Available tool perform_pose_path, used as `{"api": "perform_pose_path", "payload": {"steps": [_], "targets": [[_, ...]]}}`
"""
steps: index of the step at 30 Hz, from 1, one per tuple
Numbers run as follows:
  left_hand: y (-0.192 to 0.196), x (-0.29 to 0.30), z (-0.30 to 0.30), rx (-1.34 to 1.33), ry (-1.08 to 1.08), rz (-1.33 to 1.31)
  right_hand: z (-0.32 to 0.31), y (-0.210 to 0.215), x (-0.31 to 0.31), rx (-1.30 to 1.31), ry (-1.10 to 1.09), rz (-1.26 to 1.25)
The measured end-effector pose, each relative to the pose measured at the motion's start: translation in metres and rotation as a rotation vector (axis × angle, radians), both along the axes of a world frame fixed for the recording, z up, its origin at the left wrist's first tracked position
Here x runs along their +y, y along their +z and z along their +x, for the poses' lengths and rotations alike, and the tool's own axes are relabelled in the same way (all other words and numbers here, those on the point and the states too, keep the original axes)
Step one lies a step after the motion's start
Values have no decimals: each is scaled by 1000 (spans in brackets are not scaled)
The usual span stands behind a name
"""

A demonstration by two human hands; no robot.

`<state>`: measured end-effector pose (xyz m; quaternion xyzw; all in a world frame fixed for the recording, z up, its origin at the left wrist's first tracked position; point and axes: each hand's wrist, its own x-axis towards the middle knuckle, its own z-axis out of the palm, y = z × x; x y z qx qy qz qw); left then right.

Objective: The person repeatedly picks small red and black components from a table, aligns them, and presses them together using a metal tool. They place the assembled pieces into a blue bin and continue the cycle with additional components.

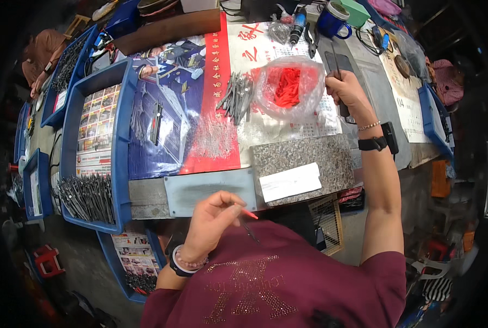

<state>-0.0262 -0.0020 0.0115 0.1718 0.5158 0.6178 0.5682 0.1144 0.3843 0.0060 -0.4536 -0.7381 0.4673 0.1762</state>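
Observation:
My left hand [214,221] is closed in a pinch near my chest. Between its fingertips is a slender dark metal piece [250,232] with a small red sleeve-like part [250,214]; whether the two are joined I cannot tell. My right hand [349,93], raised at the right of the bench, grips a thin dark rod-like tool [335,59] pointing up. Close to that hand lies a clear plastic bag [263,101] holding small red pieces [287,87]. Left of the bag is a loose pile of slender grey metal pieces [237,98].
A speckled stone block [336,164] with white paper [290,182] sits at the bench's front edge. Blue trays [125,136] with slender dark metal pieces stand left. At the back are a blue mug [331,23], pliers [311,41] and a screwdriver-like tool [298,26]. Other people work both sides.

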Motion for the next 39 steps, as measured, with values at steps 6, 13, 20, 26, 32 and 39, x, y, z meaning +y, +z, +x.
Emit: {"api": "perform_pose_path", "payload": {"steps": [6, 13, 20, 26, 32, 39], "targets": [[-1, -5, -2, -38, 20, -16, 13, 8, -13, -124, -168, 191], [-1, 0, 4, -48, -17, -20, 6, 3, -75, 32, 400, 580], [2, -1, 2, -13, -24, -3, 13, -20, -90, -305, 437, 696], [4, 2, 5, -1, -44, 20, 2, -16, -83, -343, 435, 762], [8, 0, 3, 22, -14, 10, -12, -15, -96, -111, 469, 643], [5, -5, 2, 27, -23, 23, -8, -9, -101, -378, 416, 804]]}}
